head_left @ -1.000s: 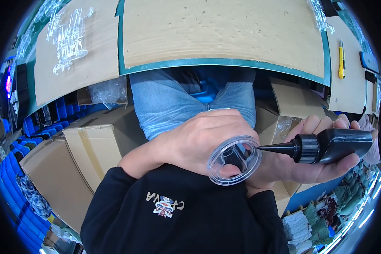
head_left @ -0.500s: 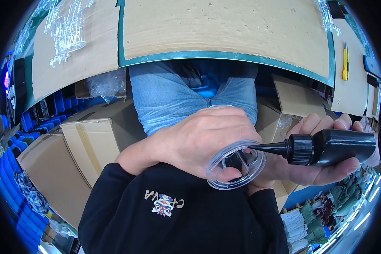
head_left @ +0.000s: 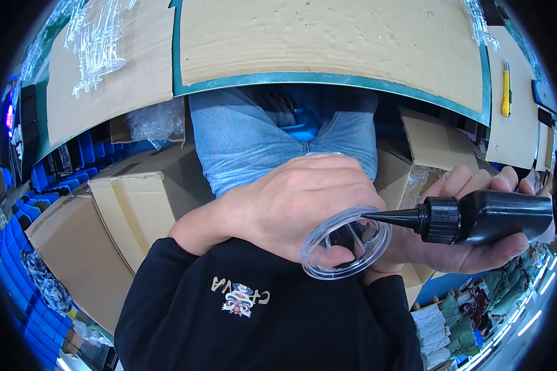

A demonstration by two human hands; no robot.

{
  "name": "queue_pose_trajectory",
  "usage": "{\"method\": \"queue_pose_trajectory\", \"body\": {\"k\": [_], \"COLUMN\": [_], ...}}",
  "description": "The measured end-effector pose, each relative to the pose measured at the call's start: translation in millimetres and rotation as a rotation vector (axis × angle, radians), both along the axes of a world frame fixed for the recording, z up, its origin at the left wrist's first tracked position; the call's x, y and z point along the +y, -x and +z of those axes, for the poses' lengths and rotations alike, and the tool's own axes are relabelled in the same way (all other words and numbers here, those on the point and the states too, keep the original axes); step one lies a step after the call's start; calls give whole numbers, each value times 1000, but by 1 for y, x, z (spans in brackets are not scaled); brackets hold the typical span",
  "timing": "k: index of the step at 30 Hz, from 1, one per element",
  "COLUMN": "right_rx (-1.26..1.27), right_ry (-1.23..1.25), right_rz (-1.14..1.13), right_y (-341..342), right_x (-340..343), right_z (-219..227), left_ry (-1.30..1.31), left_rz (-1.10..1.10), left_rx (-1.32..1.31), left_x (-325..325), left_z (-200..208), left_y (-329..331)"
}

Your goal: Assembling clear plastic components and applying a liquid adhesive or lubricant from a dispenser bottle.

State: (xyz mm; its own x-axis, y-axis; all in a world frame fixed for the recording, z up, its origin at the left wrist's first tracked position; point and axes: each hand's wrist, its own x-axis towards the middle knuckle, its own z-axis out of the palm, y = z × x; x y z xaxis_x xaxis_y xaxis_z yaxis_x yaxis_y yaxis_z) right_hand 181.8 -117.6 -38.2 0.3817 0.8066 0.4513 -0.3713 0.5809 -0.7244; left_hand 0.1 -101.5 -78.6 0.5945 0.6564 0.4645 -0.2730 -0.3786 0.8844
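Note:
My left hand [head_left: 303, 201] is closed around a clear plastic piece with a round double-rimmed end [head_left: 354, 235]. Thin dividers cross the inside of that round end, which faces up toward me. In my right hand [head_left: 442, 255] lies a black squeeze bottle [head_left: 507, 216] with a ribbed cap and a long tapered nozzle, tipped sideways. The nozzle tip reaches the upper right part of the clear rim; whether it touches cannot be told. Most of the clear piece is hidden by my left hand.
A cardboard-covered table [head_left: 328, 43] with a green edge stands before my lap. Clear plastic pieces [head_left: 105, 49] lie on its left, and a yellow utility knife [head_left: 507, 93] on its right. Cardboard boxes [head_left: 130, 204] flank my legs.
Both hands stay almost in place. The bottle and the clear round piece have shifted very slightly right and down, with the nozzle still at the rim.

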Motion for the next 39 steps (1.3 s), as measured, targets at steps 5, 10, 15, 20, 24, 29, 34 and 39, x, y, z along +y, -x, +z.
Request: {"method": "queue_pose_trajectory", "body": {"k": [5, 10, 15, 20, 24, 29, 34, 39], "right_rx": [13, 140, 120, -12, -19, -209, -102, -28], "right_ry": [7, -11, -24, -11, 9, 3, -36, -45], "right_rz": [-76, -167, -176, -93, -79, -295, -33, -88], "right_y": [1, 7, 0, -9, -9, -21, -8, -7], "right_x": [-3, -3, -6, -11, -13, -19, -14, -17], "right_z": [1, 4, 2, 0, 4, -3, 6, 4], "left_ry": [-11, -9, -26, -16, 0, 8, 7, 29], "left_rz": [7, -1, -3, 8, -16, -18, -17, -1], "left_rx": [-2, 10, 11, 23, 39, 44, 57, 34], "left_x": [0, 1, 3, 2, 3, 3, 5, 3], "left_z": [1, 1, 3, 7, 9, 10, 14, 14], "left_y": [1, 2, 3, 7, 8, 9, 10, 9]}}
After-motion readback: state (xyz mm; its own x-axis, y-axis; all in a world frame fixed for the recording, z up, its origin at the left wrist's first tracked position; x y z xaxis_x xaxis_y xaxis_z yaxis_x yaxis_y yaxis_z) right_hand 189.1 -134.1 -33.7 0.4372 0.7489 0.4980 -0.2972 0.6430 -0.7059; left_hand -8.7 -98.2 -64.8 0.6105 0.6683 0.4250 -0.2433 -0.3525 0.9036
